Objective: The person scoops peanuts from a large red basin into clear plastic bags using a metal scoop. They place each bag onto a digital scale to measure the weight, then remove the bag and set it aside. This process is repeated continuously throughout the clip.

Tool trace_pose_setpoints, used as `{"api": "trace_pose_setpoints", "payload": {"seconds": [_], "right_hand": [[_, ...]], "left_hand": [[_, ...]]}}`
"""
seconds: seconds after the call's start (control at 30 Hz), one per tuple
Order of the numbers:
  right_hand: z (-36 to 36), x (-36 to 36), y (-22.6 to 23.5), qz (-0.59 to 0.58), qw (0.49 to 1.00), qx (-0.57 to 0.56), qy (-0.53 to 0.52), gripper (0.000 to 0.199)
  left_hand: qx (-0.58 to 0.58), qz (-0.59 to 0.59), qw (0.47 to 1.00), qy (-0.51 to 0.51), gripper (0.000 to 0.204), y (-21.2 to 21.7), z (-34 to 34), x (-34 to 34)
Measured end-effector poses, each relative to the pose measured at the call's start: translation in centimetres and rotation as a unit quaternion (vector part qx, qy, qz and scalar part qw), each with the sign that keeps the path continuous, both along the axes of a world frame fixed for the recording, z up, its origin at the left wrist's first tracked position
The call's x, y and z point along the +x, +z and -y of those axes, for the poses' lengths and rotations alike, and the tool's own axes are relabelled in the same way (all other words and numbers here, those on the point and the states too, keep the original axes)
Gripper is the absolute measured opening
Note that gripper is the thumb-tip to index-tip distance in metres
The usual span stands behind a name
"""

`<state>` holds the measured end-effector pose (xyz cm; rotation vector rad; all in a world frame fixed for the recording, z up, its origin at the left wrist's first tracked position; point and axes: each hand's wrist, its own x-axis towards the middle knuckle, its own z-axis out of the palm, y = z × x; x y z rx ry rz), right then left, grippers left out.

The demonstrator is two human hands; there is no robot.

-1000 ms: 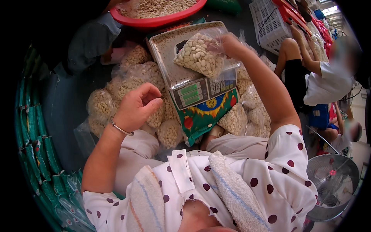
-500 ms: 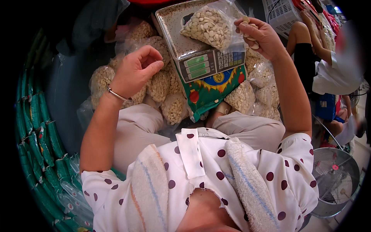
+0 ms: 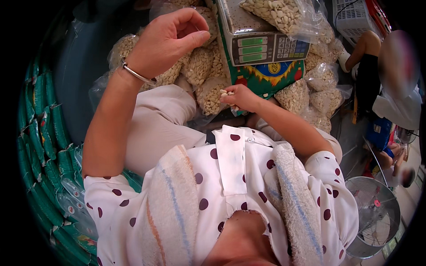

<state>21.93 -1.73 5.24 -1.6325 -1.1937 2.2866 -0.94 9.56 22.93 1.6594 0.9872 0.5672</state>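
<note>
Floor (image 3: 88,66) crowded with bags (image 3: 290,95); right hand (image 3: 242,96), grip pinching seeds (image 3: 230,93), could spill some by loosening; left hand (image 3: 166,42) empty, half-spread.

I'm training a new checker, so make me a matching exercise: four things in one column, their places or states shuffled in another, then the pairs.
1. Right hand
2. Left hand
3. Scale
4. Fan

A. Bears a clear bag of seeds
B. Stands in the lower right of the picture
C. Next to a metal bangle
D. Holds a few pale seeds

Pairs: 1-D, 2-C, 3-A, 4-B
</note>
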Motion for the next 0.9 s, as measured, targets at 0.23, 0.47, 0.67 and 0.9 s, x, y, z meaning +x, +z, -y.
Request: {"api": "trace_pose_setpoints", "payload": {"seconds": [0.23,0.47,0.67,0.9], "right_hand": [[0.9,-2.5,-3.1,0.048,0.994,0.093,-0.016,0.053],[-15.3,11.9,15.9,0.056,0.82,0.488,-0.293,0.014],[-23.2,14.7,15.1,0.247,0.869,0.428,-0.018,0.022],[-27.8,13.9,7.8,0.313,0.67,0.646,0.187,0.028]], "left_hand": [[-0.05,0.014,0.999,0.009,0.013,0.9,0.3,0.0],[-0.071,0.006,0.997,0.025,0.013,2.1,0.7,0.1],[-0.07,-0.01,0.997,0.025,0.013,1.7,0.3,0.5],[-0.092,-0.002,0.995,0.034,0.013,1.4,-0.2,1.0]]}}
